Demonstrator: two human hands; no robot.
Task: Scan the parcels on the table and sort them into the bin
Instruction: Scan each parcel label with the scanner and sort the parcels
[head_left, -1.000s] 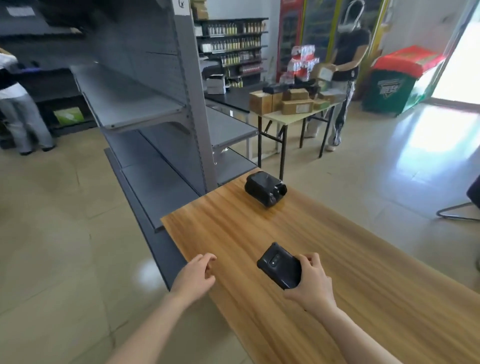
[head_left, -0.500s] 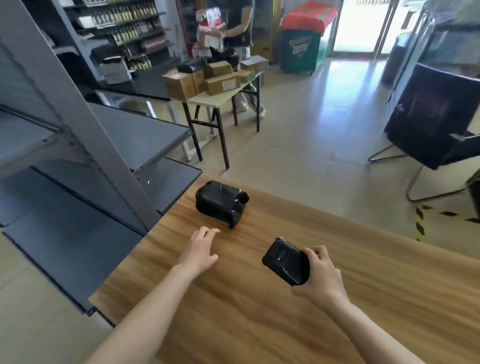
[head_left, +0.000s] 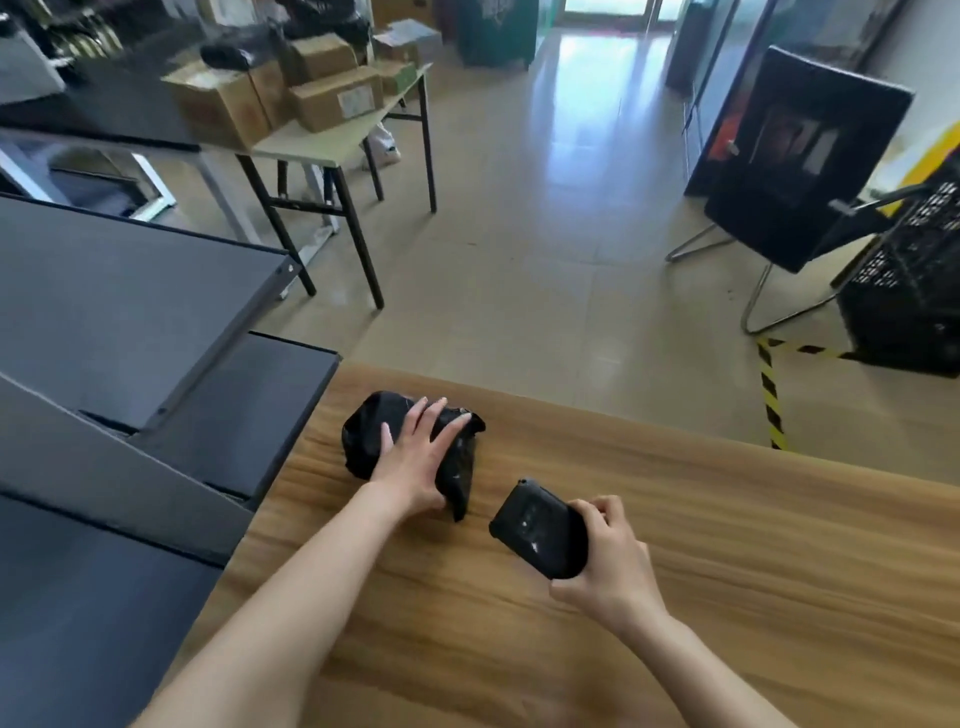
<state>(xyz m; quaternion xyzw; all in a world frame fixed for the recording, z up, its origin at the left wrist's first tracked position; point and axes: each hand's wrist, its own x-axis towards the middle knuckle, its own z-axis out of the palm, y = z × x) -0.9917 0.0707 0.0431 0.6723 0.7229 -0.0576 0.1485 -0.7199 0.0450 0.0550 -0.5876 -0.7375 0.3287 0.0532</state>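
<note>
Resting on the black-wrapped parcel (head_left: 363, 441) at the centre of the frame, near the wooden table's (head_left: 727, 571) far left corner, the left hand (head_left: 410, 462) lies with fingers spread straight. Lower right of it, the right hand (head_left: 608, 566) clasps a black scanner (head_left: 540, 530). At the right edge stands a black crate (head_left: 909, 291).

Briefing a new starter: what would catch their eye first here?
The left hand lies spread on a black wrapped parcel near the far left corner of the wooden table, and the right hand grips a black handheld scanner beside it. At far right, a black perforated crate stands on the floor.
</note>
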